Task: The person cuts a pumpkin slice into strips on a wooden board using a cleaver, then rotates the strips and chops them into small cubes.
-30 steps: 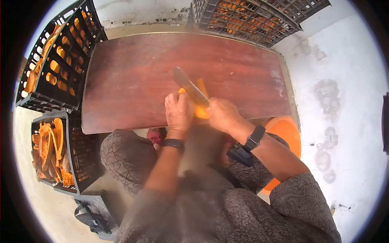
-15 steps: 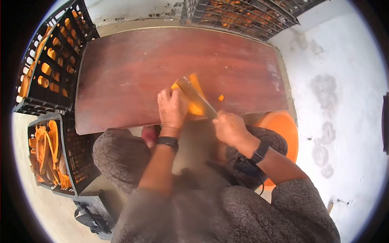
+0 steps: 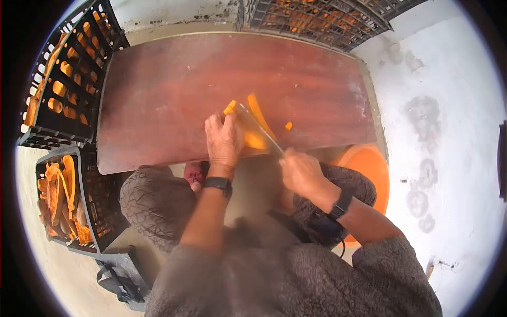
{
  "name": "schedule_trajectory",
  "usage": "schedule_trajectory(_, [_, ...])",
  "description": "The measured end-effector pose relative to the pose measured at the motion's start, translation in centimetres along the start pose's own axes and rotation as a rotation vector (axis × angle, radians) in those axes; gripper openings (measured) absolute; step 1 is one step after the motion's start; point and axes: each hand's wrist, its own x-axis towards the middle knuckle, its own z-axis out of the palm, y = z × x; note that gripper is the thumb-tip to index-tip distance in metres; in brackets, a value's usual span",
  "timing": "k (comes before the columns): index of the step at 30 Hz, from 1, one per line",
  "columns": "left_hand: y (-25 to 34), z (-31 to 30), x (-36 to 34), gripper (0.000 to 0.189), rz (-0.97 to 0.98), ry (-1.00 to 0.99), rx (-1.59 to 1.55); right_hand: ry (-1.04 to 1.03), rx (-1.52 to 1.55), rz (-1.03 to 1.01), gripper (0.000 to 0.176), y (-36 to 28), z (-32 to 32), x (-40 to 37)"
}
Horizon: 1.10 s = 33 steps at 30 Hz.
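Whitish, stained wall [image 3: 422, 119] stands at 3 o'clock of a dark-red, smooth rectangular tabletop [image 3: 174, 90]. Round its centre sit a tall black plastic crate [image 3: 38, 136] at 9 to 10 o'clock, a lower dark crate [image 3: 86, 195] of orange peelings at 8, another dark latticed crate [image 3: 338, 45] at 1, and a round orange basin [image 3: 377, 174] at 4.

Near the tabletop's 6 o'clock edge lies a firm orange piece [image 3: 254, 140], partly blurred. The left hand [image 3: 223, 140] is clamped on it from 9 o'clock, fingers bent close together; their undersides are hidden. The right hand [image 3: 303, 171] is closed round the handle of a long metal-bladed knife [image 3: 260, 127], which points to 11 o'clock over the piece. Whether the edge touches flesh, I cannot tell. A slim orange strip [image 3: 257, 112] lies at 1 o'clock of the piece, a small orange chunk [image 3: 289, 126] at 3.

Good slicing here calls for tucked left fingertips and thumb, the piece seated flat, the wrist firm, and an even, straight stroke kept clear of the knuckles.
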Motion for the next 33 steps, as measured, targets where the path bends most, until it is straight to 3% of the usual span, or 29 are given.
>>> schedule_trajectory(3, [-0.3,0.1,0.0,0.021,0.011,-0.017,-0.008,0.130,0.042,-0.150,0.016,-0.6,1.6,2.3])
schedule_trajectory(7, [0.2,0.1,0.0,0.020,0.008,0.010,-0.008,0.200,0.066,-0.166,0.016,-0.2,1.3,3.0])
schedule_trajectory(10, [-0.3,-0.2,-0.1,0.020,0.001,0.014,0.019,0.176,0.047,-0.225,0.017,-1.1,1.2,2.7])
schedule_trajectory(12, [-0.3,-0.1,-0.2,0.019,-0.012,0.009,-0.008,0.037,-0.028,-0.090,0.019,-1.7,0.6,1.6])
schedule_trajectory(19, [-0.2,-0.1,0.1,0.022,-0.001,-0.003,0.001,-0.020,-0.042,-0.051,0.020,-0.2,0.8,-0.2])
schedule_trajectory(22, [0.0,0.4,0.1,0.022,0.033,-0.008,0.019,0.040,0.032,-0.029,0.015,-0.1,1.0,1.1])
schedule_trajectory(25, [-0.9,0.2,0.0,0.023,0.033,0.011,0.022,0.132,0.022,-0.167,0.011,-1.9,0.9,3.0])
schedule_trajectory(28, [-0.3,0.1,-0.2,0.021,0.037,0.020,0.020,0.145,-0.037,-0.132,0.007,-1.1,0.3,3.3])
schedule_trajectory(33, [-0.1,0.2,-0.2,0.021,0.021,0.022,0.030,-0.042,0.012,-0.117,0.013,-1.2,-2.7,1.1])
